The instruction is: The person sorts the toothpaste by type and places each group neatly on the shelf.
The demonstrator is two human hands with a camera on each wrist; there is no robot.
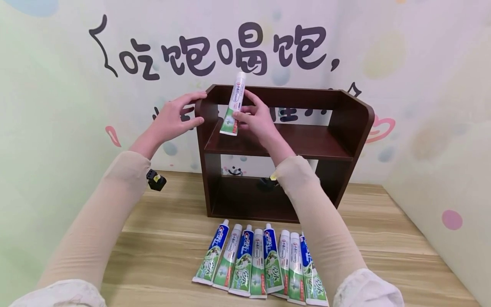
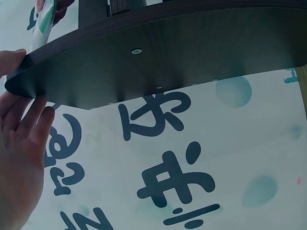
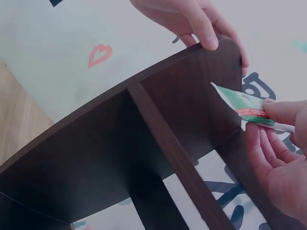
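A dark brown two-level shelf [image 1: 280, 138] stands on the table. My left hand [image 1: 170, 121] grips the upper front corner of its left side panel, with thumb and fingers on either side of the board, as the left wrist view also shows at the panel [image 2: 158, 52]. My right hand [image 1: 261, 121] pinches a white and green toothpaste tube [image 1: 234, 104] above the upper level, cap up and tilted slightly right. In the right wrist view the tube's flat green end [image 3: 244, 104] points toward the side panel, apart from it.
Several toothpaste tubes, blue-green [image 1: 241, 264] and white-green [image 1: 258, 266], lie side by side on the wooden table [image 1: 161, 243] before the shelf, caps toward it. My right forearm partly covers the rightmost one. Behind the shelf is a wall [image 1: 414, 85] with large black characters.
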